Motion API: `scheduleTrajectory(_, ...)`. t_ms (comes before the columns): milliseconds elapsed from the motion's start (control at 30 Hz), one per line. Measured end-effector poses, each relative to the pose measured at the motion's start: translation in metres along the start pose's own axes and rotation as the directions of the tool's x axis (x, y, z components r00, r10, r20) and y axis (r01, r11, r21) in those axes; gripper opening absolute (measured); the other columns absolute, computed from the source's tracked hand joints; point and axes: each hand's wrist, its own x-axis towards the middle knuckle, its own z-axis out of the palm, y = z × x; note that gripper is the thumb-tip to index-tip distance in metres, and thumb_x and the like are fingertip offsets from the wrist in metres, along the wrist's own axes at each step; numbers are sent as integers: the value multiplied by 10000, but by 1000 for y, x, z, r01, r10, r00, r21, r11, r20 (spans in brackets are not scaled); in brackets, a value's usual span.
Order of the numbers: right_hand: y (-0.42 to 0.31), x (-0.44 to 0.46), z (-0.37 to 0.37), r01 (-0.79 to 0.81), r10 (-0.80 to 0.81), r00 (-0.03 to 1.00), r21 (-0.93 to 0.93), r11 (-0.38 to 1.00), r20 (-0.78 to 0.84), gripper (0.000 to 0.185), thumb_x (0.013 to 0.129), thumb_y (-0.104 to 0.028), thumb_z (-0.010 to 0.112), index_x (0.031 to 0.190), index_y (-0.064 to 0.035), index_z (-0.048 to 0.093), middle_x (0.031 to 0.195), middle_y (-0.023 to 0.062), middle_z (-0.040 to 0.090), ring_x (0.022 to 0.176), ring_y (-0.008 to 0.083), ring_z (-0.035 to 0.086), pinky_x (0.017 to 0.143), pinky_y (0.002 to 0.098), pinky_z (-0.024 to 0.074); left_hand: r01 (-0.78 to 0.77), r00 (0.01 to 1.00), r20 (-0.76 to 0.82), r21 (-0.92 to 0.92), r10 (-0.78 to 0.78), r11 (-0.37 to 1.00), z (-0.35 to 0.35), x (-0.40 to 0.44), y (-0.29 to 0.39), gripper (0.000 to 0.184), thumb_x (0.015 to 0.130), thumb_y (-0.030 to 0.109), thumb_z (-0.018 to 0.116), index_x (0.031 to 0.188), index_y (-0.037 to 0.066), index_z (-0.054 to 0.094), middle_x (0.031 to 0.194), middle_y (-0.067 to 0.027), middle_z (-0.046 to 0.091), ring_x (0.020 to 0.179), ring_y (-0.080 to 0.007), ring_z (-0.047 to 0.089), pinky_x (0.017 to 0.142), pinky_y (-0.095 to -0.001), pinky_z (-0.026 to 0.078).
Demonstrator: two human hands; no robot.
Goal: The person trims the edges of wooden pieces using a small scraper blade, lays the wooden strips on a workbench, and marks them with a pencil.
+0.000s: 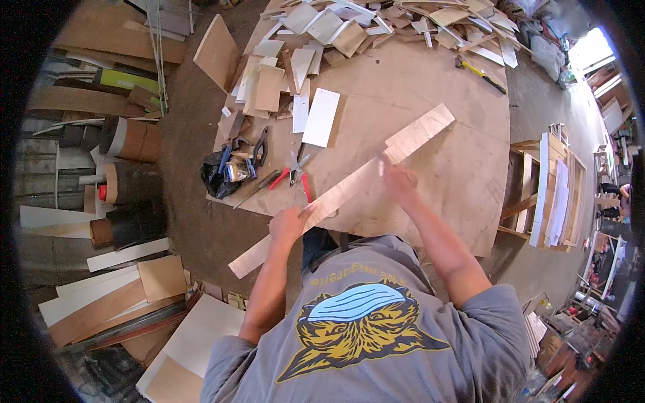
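A long, thin wooden board lies diagonally across the worktable, its lower end sticking out past the table's front edge. Near its far end the board is wider, with a step in its edge; whether this is a second piece cannot be told. My left hand is closed around the lower part of the board. Over the board's middle, my right hand is curled and blurred by motion, with a small pale thing at its fingertips that I cannot make out. Red-handled pliers lie just beyond my left hand.
The plywood worktable carries a heap of wood offcuts at the back, a white panel and a yellow-handled hammer. A black bag with tools sits at the left edge. Stacked boards stand at right.
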Motion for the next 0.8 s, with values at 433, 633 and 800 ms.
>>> scheduleTrajectory(433, -7, 0, -12, 47, -45, 997, -30, 998, 57, 537, 984, -200, 504, 1520, -188, 494, 908, 117, 774, 826, 314, 756, 706, 513, 560, 20, 996, -87, -8, -21, 1000, 6, -2, -6, 767, 930, 809, 467, 898, 108, 776, 840, -225, 730, 847, -446, 718, 745, -563, 557)
scheduleTrajectory(633, -14, -9, -13, 116, -113, 991, -39, 992, 67, 548, 988, -201, 508, 1535, -207, 472, 928, 133, 767, 862, 346, 747, 768, 523, 558, 1, 992, -129, -13, -3, 1000, -5, -7, 0, 745, 934, 792, 484, 890, 110, 778, 846, -217, 735, 844, -438, 723, 738, -549, 564)
scheduleTrajectory(800, -8, -3, -6, 59, -57, 998, 99, 993, -23, 534, 1022, -210, 490, 1550, -284, 459, 901, 132, 754, 848, 365, 737, 767, 530, 553, 1, 994, -111, 13, 0, 1000, -1, -4, -5, 706, 933, 767, 524, 970, 122, 808, 909, -214, 754, 877, -438, 731, 775, -538, 577)
